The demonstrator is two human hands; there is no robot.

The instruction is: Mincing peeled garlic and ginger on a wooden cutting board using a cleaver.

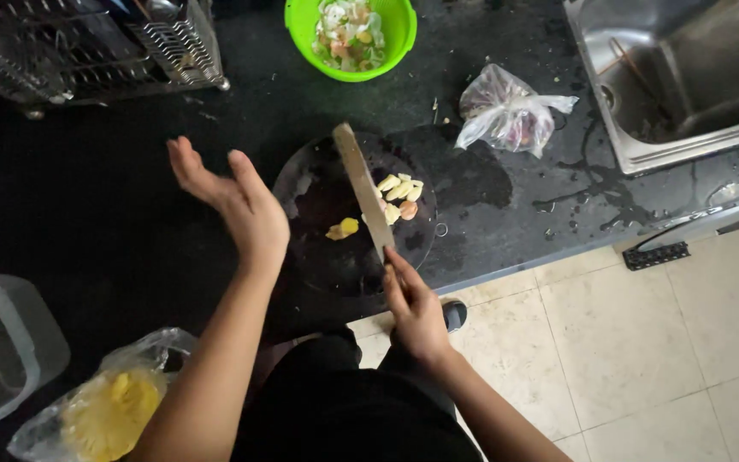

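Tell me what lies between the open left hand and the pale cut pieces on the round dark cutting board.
In the head view, the long knife blade lies between the left hand and the pale cut pieces, with a yellow piece beside it.

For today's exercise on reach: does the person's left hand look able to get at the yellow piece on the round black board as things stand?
Probably yes. The left hand is open, holds nothing, and hovers beside the board. The yellow piece lies on its near side, left of the knife, so nothing seems to block the way.
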